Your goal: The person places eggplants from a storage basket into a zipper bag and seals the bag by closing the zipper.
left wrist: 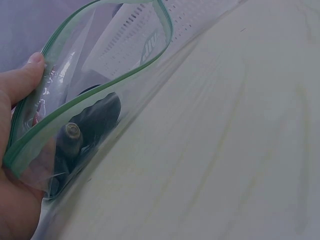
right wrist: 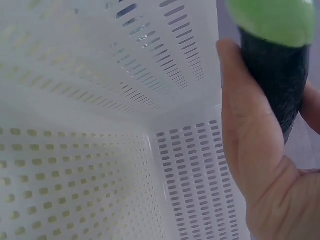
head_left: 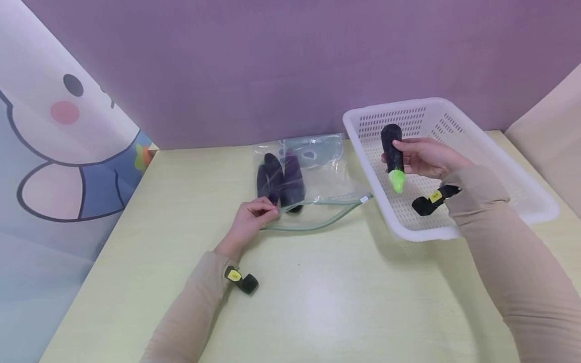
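I've got the left grip (head_left: 248,220) out there pinching the green edge of a clear bag (head_left: 329,176) on the worktop (head_left: 295,307), mouth parted, 3 long dark vegetables (head_left: 275,174) inside. Further right, I see a green-ended dark vegetable (head_left: 393,154), the right grip (head_left: 428,157) clamped round it, over the white basket (head_left: 413,118).

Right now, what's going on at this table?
A person is handling long dark vegetables with both hands. The right hand holds one dark vegetable with a bright green end over the white basket. The left hand pinches the green edge of a clear zip bag, its mouth open. More dark vegetables lie in the bag, on the table beside the basket.
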Action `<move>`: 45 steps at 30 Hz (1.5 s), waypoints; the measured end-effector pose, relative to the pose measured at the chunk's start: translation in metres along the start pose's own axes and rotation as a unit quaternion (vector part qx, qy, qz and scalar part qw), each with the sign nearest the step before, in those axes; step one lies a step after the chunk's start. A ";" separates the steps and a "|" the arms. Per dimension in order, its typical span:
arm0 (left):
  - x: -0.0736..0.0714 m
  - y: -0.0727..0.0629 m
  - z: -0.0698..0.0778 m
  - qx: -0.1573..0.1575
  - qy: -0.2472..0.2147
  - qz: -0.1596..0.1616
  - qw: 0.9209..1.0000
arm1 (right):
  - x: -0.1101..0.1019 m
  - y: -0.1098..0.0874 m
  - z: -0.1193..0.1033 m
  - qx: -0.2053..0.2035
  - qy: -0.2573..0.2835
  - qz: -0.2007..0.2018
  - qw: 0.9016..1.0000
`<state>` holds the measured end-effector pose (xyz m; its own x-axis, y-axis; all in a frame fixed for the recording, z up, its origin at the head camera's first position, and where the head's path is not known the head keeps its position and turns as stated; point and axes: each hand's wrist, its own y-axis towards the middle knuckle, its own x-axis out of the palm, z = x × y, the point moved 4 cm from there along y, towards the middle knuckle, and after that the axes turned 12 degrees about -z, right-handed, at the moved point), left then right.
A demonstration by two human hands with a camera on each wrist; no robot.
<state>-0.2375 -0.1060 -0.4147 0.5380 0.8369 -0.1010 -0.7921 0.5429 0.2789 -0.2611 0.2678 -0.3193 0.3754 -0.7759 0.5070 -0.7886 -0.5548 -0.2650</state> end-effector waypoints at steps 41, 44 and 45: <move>-0.001 -0.002 -0.004 -0.010 0.005 0.002 1.000 | 0.001 -0.006 -0.003 -0.007 0.072 -0.036 0.997; -0.001 -0.001 -0.005 -0.010 0.004 0.002 1.000 | 0.001 -0.005 -0.003 -0.006 0.084 -0.052 0.995; -0.001 -0.001 -0.005 -0.008 0.002 0.002 1.000 | 0.001 -0.005 -0.003 -0.006 0.085 -0.057 0.995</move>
<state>-0.2386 -0.1072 -0.4198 0.5343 0.8389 -0.1036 -0.7984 0.5411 0.2643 -0.2583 0.2707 -0.3145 0.3755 -0.6466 0.6640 -0.7518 -0.6315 -0.1897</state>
